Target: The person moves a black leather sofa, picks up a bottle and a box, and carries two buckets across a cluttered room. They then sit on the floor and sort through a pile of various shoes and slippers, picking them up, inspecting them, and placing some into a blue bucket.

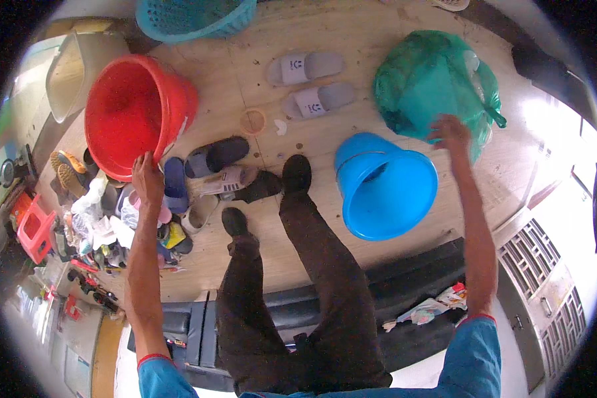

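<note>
Buckets and bag under my hands.
My left hand (pixel 147 178) grips the red bucket (pixel 134 114) rim, upper left; my right hand (pixel 450 132), fingers spread, touches the green bag (pixel 431 83), upper right.

place: home entryway or porch | wooden plank floor (pixel 351 26) | grey slippers (pixel 306 66) at 12 o'clock | heap of shoes and sandals (pixel 179 199) at 9 o'clock | red bucket (pixel 136 113) at 10 o'clock, blue bucket (pixel 385 186) at 3 o'clock

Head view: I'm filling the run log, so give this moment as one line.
left hand: on rim of red plastic bucket | right hand: on green plastic bag | blue plastic bucket: on wooden floor between them
</note>
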Motion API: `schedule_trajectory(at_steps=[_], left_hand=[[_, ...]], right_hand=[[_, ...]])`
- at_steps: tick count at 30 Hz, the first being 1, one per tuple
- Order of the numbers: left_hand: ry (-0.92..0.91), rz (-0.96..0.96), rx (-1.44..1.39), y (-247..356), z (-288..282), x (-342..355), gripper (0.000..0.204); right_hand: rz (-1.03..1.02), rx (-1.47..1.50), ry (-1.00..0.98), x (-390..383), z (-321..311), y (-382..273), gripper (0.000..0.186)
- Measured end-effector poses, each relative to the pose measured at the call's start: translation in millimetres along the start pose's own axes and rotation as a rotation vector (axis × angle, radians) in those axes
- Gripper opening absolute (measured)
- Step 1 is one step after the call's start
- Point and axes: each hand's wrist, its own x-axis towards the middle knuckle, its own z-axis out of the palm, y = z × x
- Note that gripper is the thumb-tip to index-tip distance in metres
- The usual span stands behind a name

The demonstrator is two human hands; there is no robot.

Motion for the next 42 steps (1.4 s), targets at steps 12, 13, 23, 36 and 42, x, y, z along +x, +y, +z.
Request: schedule_trajectory(at_steps=[12,13,23,36,42], left_hand=[[-0.263,-0.360,-0.913,141.2,-43.6,-186.2,0.036],[-0.405,-0.529,-1.000,161.0,-46.7,-213.7,0.029],[-0.455,-0.311,-1.024,159.0,-22.4,-233.8,0.029],[-0.255,-0.360,-1.345,80.8,-33.7,-325.5,0.028],[-0.090,-0.687,-1.376,-28.7,-101.6,-406.5,0.027]], right_hand=[[-0.215,-0.713,-0.066,114.7,319.3,84.9,0.099],[-0.251,-0.656,-0.066,123.9,330.3,84.4,0.099],[-0.214,-0.680,-0.002,141.5,326.7,98.5,0.066],[-0.121,-0.101,-0.235,-233.6,317.3,-39.7,0.040],[0.086,-0.107,-0.390,-348.2,387.9,-47.9,0.037]])
